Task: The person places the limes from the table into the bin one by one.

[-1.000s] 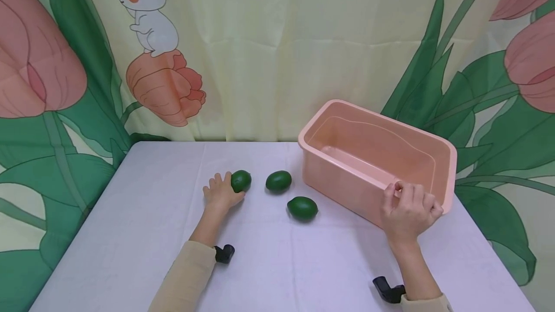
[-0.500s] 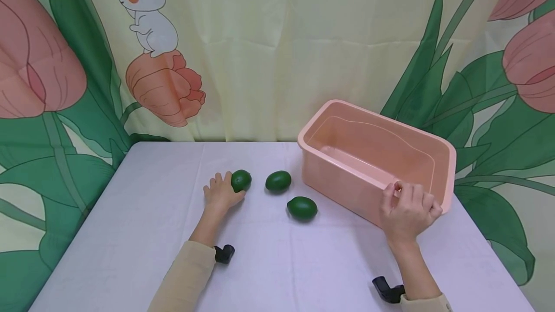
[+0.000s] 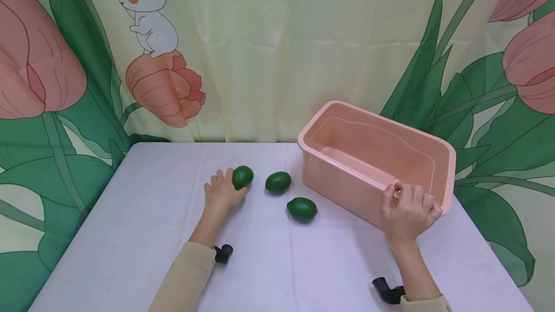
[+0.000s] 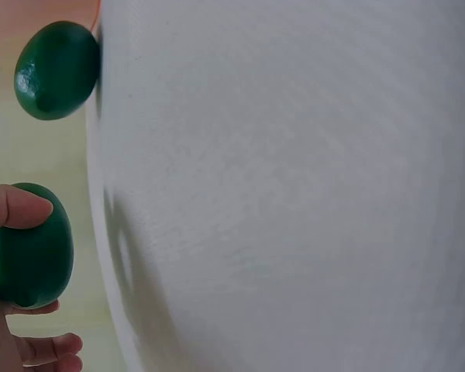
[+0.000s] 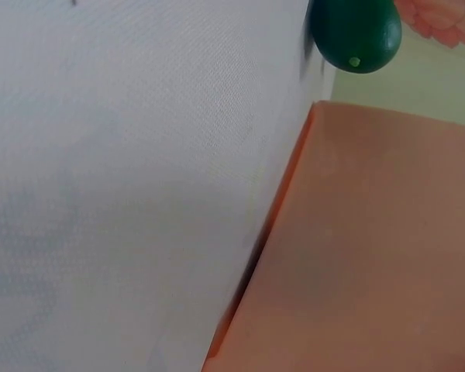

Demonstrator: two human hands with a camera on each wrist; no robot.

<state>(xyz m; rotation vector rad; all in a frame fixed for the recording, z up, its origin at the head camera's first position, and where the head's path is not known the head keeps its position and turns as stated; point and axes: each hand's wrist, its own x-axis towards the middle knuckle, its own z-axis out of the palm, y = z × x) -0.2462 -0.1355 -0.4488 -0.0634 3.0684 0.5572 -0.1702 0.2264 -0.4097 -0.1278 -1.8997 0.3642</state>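
Note:
My left hand (image 3: 222,193) pinches a dark green lime (image 3: 243,177) between thumb and fingers on the left side of the table. In the left wrist view the thumb lies across this lime (image 4: 32,260), and a shadow falls on the cloth apart from it. To its right rest two more limes, one farther back (image 3: 278,182) and one nearer (image 3: 302,209). My right hand (image 3: 409,213) grips the near rim of a pink plastic bin (image 3: 338,184) with curled fingers. The bin's visible inside holds nothing. The right wrist view shows its outer wall (image 5: 372,248) but not the hand.
A white cloth (image 3: 260,264) covers the table, whose back edge meets a printed curtain (image 3: 277,52) with tulips, a rabbit and a carrot. Black wrist-worn devices show at the left cuff (image 3: 223,253) and the right cuff (image 3: 388,291).
My left hand has raised its lime slightly, up and to the right in the head view. The right hand, the bin and the other two limes stay where they were.

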